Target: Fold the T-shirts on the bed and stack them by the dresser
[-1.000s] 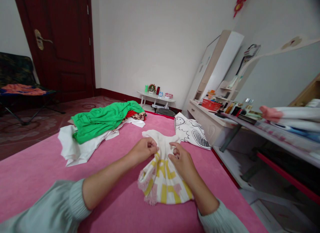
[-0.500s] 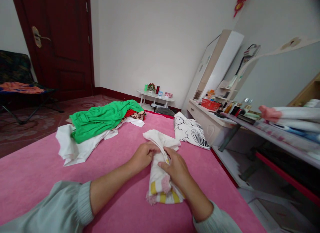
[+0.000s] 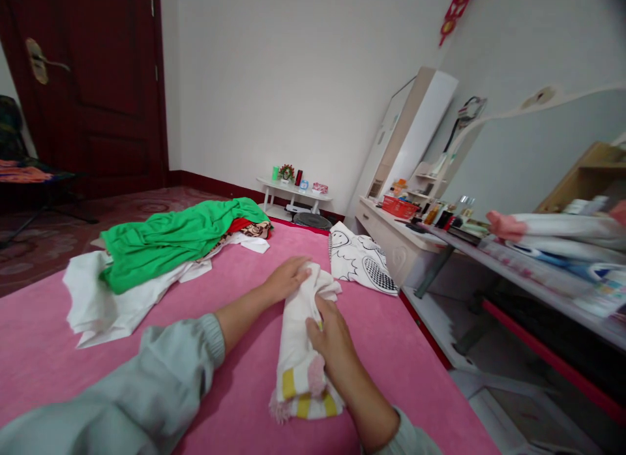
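A white cloth with yellow checks, a pink patch and a fringed near end [image 3: 296, 337] lies folded into a long narrow shape in front of me. I cannot tell if it is a scarf or a towel. At its far left corner, my left hand [image 3: 288, 277] grips the edge, its fingertips partly hidden by the fabric. My right hand [image 3: 332, 331] holds the right side about halfway along, the thumb on top and the other fingers mostly out of sight beneath a fold.
Everything lies on a pink bed cover [image 3: 235, 383]. To the left is a heap with a green garment [image 3: 180, 236] over white clothing [image 3: 112, 305]. Beyond the cloth lies a white printed garment [image 3: 362, 259]. A dresser [image 3: 386, 236] and a cluttered grey table [image 3: 528, 266] stand at the right.
My left hand has moved from the cloth's middle to its far left corner. The far end, spread sideways before, is now folded in narrower. My right hand keeps its hold.
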{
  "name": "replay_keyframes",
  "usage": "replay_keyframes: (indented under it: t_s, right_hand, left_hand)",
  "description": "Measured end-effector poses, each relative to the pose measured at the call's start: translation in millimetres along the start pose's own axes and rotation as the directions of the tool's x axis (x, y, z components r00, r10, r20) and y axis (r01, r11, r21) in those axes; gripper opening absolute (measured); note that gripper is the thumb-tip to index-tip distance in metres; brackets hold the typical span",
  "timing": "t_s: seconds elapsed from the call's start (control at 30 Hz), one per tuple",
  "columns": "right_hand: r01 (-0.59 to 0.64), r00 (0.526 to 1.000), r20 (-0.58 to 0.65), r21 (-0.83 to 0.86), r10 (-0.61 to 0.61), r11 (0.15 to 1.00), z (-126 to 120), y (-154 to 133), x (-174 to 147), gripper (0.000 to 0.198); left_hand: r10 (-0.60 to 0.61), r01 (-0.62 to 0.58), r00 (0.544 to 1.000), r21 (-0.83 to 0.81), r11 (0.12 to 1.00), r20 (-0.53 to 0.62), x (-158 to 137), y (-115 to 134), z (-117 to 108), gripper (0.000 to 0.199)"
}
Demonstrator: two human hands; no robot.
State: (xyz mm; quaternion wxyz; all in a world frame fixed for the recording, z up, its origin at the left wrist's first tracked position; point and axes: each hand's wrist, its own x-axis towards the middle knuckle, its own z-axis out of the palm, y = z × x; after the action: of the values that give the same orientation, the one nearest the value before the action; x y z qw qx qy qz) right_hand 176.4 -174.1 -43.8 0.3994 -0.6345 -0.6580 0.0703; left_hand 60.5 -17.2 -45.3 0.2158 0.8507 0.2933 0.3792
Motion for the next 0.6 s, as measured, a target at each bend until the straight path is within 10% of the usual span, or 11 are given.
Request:
replay_keyframes:
  t_s: [0.27, 0.43, 0.6]
  right_hand:
    - [0.044, 0.986, -0.165, 0.296, 0.006, 0.954, -9, -10, 11, 0.028]
    - [0.050, 0.937, -0.349, 0.092, -0.015, 0.995, -65, -28, 34, 0.032]
    - [0.078, 0.896, -0.399, -0.290, -0.194, 0.954, -136, 3, 134, 0.027]
  left_hand:
    - [-0.183, 0.187, 0.977, 0.021, 0.982, -0.106, -10, -37, 7, 0.045]
    - [-0.203, 0.207, 0.976, 0.044, 0.977, -0.084, -12, -33, 6, 0.041]
    - [-0.222, 0.230, 0.972, 0.105, 0.968, -0.078, -10, -29, 7, 0.040]
